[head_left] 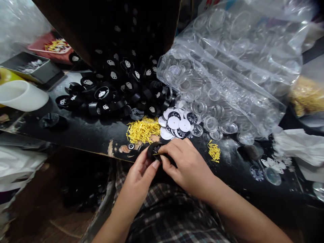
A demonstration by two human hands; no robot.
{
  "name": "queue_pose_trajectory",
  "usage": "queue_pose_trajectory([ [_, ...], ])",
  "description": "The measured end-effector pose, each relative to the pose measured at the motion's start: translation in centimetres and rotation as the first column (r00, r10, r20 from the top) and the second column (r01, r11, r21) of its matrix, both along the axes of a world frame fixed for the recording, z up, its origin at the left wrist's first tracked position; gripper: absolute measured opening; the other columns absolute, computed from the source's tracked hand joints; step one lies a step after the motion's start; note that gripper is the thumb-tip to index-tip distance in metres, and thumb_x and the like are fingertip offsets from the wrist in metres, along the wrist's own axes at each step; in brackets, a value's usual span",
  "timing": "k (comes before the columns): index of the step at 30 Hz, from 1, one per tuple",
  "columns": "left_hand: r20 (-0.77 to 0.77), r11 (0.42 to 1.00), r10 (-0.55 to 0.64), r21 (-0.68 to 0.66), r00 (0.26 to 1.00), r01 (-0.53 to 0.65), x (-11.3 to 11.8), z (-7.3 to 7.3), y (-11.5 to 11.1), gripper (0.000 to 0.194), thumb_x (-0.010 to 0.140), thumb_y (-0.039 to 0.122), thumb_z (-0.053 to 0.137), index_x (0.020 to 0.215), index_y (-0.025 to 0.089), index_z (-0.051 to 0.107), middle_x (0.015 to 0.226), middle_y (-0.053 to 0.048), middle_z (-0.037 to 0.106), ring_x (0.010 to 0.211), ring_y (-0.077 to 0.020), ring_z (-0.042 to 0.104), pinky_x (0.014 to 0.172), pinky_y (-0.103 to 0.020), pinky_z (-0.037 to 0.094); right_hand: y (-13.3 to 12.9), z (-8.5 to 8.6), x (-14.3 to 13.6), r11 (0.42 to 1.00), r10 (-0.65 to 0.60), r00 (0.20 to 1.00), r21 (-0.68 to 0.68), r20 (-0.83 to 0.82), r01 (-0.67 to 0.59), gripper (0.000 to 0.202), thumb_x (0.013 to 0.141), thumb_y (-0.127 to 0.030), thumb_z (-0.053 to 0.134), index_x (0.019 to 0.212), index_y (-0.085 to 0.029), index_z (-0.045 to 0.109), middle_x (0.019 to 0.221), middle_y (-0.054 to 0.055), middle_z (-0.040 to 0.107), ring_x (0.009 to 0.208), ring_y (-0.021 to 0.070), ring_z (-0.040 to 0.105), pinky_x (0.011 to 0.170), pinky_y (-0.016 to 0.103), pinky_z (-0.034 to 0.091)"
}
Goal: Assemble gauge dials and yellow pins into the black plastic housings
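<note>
We see the left hand (140, 177) with its fingers clamped around a black, round plastic case (151, 147), which is at the near edge of the black, worn surface (86, 135). Inside this case we can notice a dark dial with pale printed marks. The right hand (186, 163) has its thumb and first finger together, clamped on a thin yellow needle (155, 154), which lies across the dial. Just beyond the hands we find a heap of small yellow plastic needles (143, 131), and beside it a pile of white and black round discs (174, 123). Farther back we see many black plastic cases (133, 96), and to their right, clear round plastic covers (199, 108) spill from a transparent plastic bag (235, 67).
</note>
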State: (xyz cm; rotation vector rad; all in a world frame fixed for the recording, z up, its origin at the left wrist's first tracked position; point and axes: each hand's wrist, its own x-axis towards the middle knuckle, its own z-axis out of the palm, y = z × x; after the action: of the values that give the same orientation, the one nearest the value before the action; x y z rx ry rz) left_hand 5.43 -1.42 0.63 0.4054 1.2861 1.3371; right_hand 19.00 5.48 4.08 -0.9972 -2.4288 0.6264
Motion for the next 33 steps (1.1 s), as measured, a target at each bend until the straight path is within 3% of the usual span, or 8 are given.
queue_pose_trajectory([
  [5,0.019,0.989,0.047,-0.143,0.999,-0.043,-0.1,-0.6,-0.6,0.037,0.074,0.036,0.075,0.111,0.031,0.069,0.122,-0.001,0.065,0.118,-0.025,0.056,0.097,-0.031,0.047,0.3,0.1,-0.6,0.991,0.033,0.991,0.125,0.132,-0.05,0.015,0.089,-0.016,0.044,0.085,-0.014,0.059,0.088,0.007,0.062,0.08,0.0191,0.053,0.075,0.034,0.034],
  [9,0.146,0.955,0.139,-0.281,0.979,-0.094,0.7,-0.4,-0.5,0.033,0.07,0.044,0.076,0.099,0.03,0.073,0.116,-0.003,0.068,0.112,-0.0284,0.06,0.08,-0.028,0.057,0.3,0.6,-1.2,0.999,-0.03,0.993,0.023,0.114,0.027,0.009,0.084,-0.015,0.047,0.081,-0.015,0.056,0.079,0.003,0.061,0.073,0.0159,0.053,0.072,0.03,0.037],
  [14,-0.12,0.994,-0.063,-0.096,0.991,0.052,0.7,-0.8,0.0,0.042,0.074,0.038,0.075,0.115,0.031,0.067,0.132,0.0,0.059,0.129,-0.0252,0.044,0.106,-0.028,0.037,1.0,0.8,0.8,0.962,-0.076,0.996,-0.261,0.038,0.083,0.005,0.086,-0.018,0.057,0.081,-0.019,0.058,0.074,-0.004,0.063,0.068,0.0106,0.056,0.071,0.025,0.039],
  [16,-0.107,0.993,-0.114,-0.051,0.988,0.109,0.6,-1.1,0.2,0.042,0.078,0.037,0.072,0.118,0.03,0.065,0.132,-0.001,0.058,0.129,-0.0264,0.044,0.107,-0.032,0.037,2.0,0.5,3.1,0.951,-0.121,0.992,-0.287,-0.016,0.111,0.007,0.089,-0.022,0.056,0.085,-0.02,0.062,0.082,-0.003,0.066,0.076,0.0111,0.059,0.074,0.024,0.042],
  [20,0.062,1.0,-0.007,-0.005,0.998,0.007,1.3,-1.2,0.7,0.032,0.082,0.038,0.066,0.114,0.03,0.068,0.128,-0.001,0.061,0.119,-0.0268,0.055,0.093,-0.034,0.052,4.8,-1.0,8.1,0.822,-0.565,0.808,0.026,0.17,0.569,0.036,0.088,-0.024,0.056,0.123,-0.018,0.055,0.12,0.01,0.058,0.089,0.0216,0.06,0.088,0.042,0.042],
  [25,0.158,0.999,-0.018,-0.04,0.987,0.024,2.7,-1.2,0.9,0.035,0.075,0.039,0.074,0.109,0.027,0.071,0.12,-0.004,0.066,0.116,-0.0278,0.057,0.091,-0.033,0.054,6.7,-2.5,10.9,0.825,-0.561,0.784,0.099,0.264,0.557,0.043,0.086,-0.021,0.057,0.128,-0.016,0.053,0.116,0.013,0.053,0.092,0.0246,0.058,0.09,0.047,0.042],
  [29,0.239,0.996,-0.031,-0.071,0.971,0.049,2.4,-1.1,1.3,0.041,0.075,0.039,0.073,0.112,0.021,0.069,0.12,-0.01,0.066,0.112,-0.0298,0.059,0.093,-0.039,0.052,6.3,-2.0,11.3,0.829,-0.554,0.828,-0.035,0.087,0.558,0.024,0.085,-0.022,0.058,0.107,-0.017,0.066,0.095,0.007,0.054,0.082,0.0184,0.056,0.08,0.036,0.047],
  [33,0.34,0.991,-0.092,-0.056,0.936,0.118,2.0,-0.3,1.8,0.036,0.081,0.04,0.068,0.11,0.019,0.069,0.115,-0.011,0.068,0.105,-0.0268,0.063,0.092,-0.039,0.052,4.1,-0.4,8.7,0.837,-0.458,0.875,-0.407,-0.158,0.365,0.02,0.086,-0.028,0.061,0.104,-0.022,0.067,0.087,0.002,0.055,0.077,0.0141,0.055,0.072,0.028,0.047],
])
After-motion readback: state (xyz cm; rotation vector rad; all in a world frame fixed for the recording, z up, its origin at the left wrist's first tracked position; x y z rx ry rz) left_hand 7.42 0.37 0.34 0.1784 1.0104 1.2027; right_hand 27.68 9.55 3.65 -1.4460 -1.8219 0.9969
